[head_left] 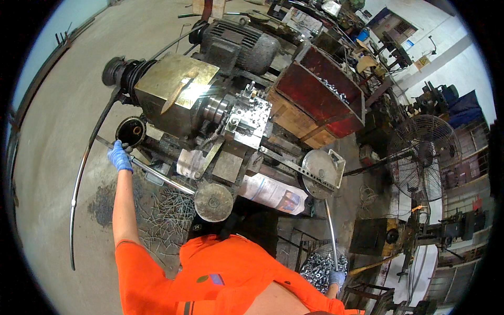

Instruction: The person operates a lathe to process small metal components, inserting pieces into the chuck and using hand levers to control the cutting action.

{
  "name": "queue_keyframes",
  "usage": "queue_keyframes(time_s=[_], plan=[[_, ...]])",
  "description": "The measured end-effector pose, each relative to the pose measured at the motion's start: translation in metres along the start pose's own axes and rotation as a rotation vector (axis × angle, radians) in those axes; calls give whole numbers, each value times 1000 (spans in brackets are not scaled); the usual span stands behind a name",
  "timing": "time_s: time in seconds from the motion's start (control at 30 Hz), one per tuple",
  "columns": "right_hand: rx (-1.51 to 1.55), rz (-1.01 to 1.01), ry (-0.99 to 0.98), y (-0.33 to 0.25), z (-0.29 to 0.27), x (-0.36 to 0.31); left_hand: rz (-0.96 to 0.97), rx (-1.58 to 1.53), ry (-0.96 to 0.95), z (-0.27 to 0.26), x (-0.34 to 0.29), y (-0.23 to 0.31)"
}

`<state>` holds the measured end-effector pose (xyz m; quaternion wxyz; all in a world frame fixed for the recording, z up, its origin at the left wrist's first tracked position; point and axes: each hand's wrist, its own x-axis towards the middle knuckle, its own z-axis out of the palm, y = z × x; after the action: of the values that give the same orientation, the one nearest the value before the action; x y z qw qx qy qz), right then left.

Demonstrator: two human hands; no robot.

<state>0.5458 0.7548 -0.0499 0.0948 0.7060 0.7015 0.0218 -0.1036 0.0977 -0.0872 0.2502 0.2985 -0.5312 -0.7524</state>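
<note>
My left hand (119, 156), in a blue glove, is closed round a long metal lever (164, 178) beside a dark round bucket (130, 132). That lever runs to a round metal disc (213, 202) at the front of a machine. My right hand (336, 279), also gloved, grips the lower end of a second shiny lever (331, 228), which slopes up to a larger disc (316, 170). Under it sits a basket of small metal parts (320, 270). Between the levers are the machine's spindle (214, 109) and a metal block with chips on it (252, 118).
A red bin (315, 89) with small metal parts stands behind the block. An electric motor (239, 46) is at the back. Metal rods (170, 215) lie on the floor at left. A hose (84, 178) hangs further left. A large fan (424, 156) stands right.
</note>
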Motion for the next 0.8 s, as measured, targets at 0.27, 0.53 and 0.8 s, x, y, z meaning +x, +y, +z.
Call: queue_keyframes(time_s=[0.27, 0.53, 0.8], plan=[[0, 42, -44, -4, 3, 2, 10, -31, 14, -1, -4, 3], [-38, 1, -46, 2, 13, 6, -2, -55, -5, 0, -3, 3], [-45, -37, -38, -6, 2, -8, -4, -21, 11, -1, -1, 2]])
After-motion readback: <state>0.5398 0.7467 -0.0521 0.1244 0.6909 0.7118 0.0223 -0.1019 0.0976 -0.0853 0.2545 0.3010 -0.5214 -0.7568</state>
